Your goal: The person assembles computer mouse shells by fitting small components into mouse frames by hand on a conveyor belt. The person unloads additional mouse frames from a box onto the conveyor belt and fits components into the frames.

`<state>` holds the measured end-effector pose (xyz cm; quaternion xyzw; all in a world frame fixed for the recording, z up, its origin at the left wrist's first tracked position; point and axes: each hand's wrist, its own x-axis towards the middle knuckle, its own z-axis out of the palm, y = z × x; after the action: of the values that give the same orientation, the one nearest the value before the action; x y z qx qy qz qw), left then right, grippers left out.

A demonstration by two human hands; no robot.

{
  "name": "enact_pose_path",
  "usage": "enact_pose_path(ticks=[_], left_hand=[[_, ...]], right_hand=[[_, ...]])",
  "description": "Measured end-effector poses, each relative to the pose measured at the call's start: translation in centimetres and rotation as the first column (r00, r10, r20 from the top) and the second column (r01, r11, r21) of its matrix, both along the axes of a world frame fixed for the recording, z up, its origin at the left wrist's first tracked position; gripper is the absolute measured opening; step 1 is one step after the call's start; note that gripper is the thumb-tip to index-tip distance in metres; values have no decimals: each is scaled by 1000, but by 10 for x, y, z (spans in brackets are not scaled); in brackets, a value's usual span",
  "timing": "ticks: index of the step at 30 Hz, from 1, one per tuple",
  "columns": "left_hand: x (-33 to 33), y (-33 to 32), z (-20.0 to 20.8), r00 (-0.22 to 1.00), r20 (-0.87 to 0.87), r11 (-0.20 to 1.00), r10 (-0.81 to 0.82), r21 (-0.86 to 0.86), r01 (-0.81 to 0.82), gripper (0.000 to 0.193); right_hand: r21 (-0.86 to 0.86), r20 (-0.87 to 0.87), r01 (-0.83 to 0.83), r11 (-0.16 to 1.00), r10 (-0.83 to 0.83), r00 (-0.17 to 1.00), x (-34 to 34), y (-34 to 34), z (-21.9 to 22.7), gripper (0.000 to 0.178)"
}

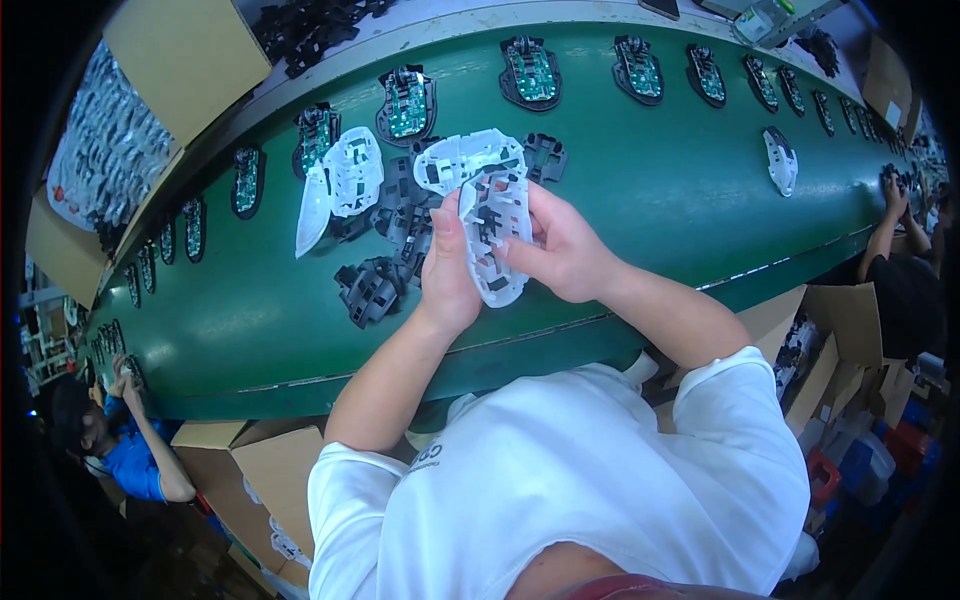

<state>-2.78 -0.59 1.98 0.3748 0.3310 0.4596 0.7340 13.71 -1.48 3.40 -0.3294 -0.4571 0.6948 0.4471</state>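
Between my two hands is a white plastic shell [505, 288], its ribbed hollow side facing up and a small black plastic part [487, 222] lying inside it. My left hand [452, 272] grips the shell's left edge. On the other side, my right hand [572, 252] holds the right edge, its thumb reaching into the hollow. Just beyond the hands lies another white shell [468, 160], partly resting on black plastic parts [405, 195]. More white shells [357, 172] lie to the left, and black parts [370, 290] sit close by my left hand.
Black bases with green circuit boards [530, 75] line the far side of the green work surface [640, 200]. A lone white shell [781, 162] lies to the right. Cardboard boxes [185, 70] stand at far left and below the near edge. Co-workers sit at left [150, 455] and right [905, 290].
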Motion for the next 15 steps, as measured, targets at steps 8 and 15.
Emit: enact_pose_path(ticks=[8, 15], left_hand=[[-12, -1, -7, 998, -11, 997, -63, 47, 63, 82], [-9, 10, -19, 992, 19, 990, -125, 61, 124, 79]], right_hand=[[-16, -36, -24, 1000, 24, 999, 2, 3, 7, 33], [46, -34, 88, 995, -86, 996, 5, 6, 2, 30]])
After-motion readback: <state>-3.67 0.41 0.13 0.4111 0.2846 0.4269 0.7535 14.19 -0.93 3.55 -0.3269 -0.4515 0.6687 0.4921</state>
